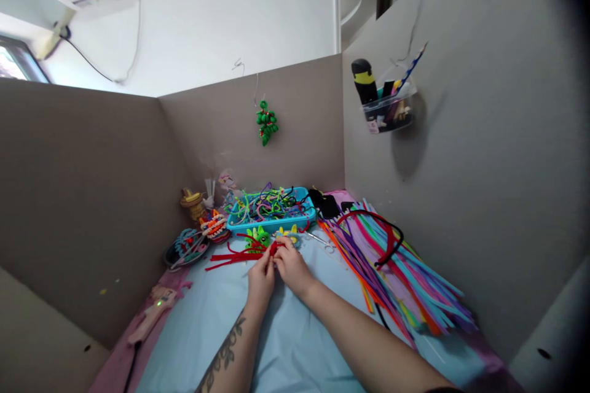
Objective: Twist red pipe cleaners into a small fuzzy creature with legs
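My left hand (262, 274) and my right hand (289, 263) meet over the middle of the table. Between their fingertips they pinch a bunch of red pipe cleaners (237, 255), whose loose ends fan out to the left. Where the fingers close, the red stems are bunched into a small knot, partly hidden by the hands. Just behind the hands stands a green pipe-cleaner figure (259, 237), and a yellow and blue one (289, 234) is beside it, partly covered by my right hand.
A blue tray (271, 225) of tangled pipe cleaner pieces stands at the back. Scissors (321, 241) lie right of the hands, near a pile of long coloured pipe cleaners (391, 270). A pink glue gun (154, 313) and a dark bowl (177, 258) are at left. Grey panels (276, 98) enclose the table.
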Available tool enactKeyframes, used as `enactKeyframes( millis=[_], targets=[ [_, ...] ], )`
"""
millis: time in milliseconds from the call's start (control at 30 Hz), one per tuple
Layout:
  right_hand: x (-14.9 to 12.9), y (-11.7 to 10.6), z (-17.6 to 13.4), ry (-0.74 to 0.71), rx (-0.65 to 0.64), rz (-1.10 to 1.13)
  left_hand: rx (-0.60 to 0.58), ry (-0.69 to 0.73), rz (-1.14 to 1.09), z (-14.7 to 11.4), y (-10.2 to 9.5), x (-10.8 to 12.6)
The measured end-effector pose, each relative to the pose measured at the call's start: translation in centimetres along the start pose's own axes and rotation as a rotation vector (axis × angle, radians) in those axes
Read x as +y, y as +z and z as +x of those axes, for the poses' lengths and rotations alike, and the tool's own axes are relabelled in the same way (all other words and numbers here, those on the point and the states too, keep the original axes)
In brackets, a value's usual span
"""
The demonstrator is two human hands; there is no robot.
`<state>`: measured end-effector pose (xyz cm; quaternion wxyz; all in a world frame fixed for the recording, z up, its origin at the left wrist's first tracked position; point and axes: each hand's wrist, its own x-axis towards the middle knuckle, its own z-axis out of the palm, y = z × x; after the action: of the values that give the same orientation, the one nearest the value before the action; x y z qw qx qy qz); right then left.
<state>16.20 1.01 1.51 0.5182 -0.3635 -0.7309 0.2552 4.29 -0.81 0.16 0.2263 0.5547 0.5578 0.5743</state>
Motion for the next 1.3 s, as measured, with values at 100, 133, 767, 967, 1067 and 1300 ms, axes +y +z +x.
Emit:
enactKeyframes(
  millis=[100,133,767,967,1067,1300],
  targets=[
    [0.1,0.1,-0.1,-0.006,-0.006,0.021,-0.001,0.011,0.027,-0.1,0.1,0.2],
    [0.2,0.2,-0.1,-0.008,-0.006,0.027,0.001,0.015,0.029,-0.2,0.1,0.3],
    [0.1,1.1,-0.2,-0.025,0.007,0.068,0.087,0.029,0.042,-0.5,0.4,0.7],
    [-0.5,0.2,0.3,-0.003,0.086,0.094,0.104,0.035,0.027,-0.5,0.6,0.8],
    [0.1,-0.6,0.8,0.065,0.215,0.109,0.1,0.028,-0.091,-0.5,0.8,0.4],
    [2.8,-1.5,2.1,0.236,0.173,0.244,0.011,-0.256,-0.4,0.3,0.4,0.7]
  ],
)
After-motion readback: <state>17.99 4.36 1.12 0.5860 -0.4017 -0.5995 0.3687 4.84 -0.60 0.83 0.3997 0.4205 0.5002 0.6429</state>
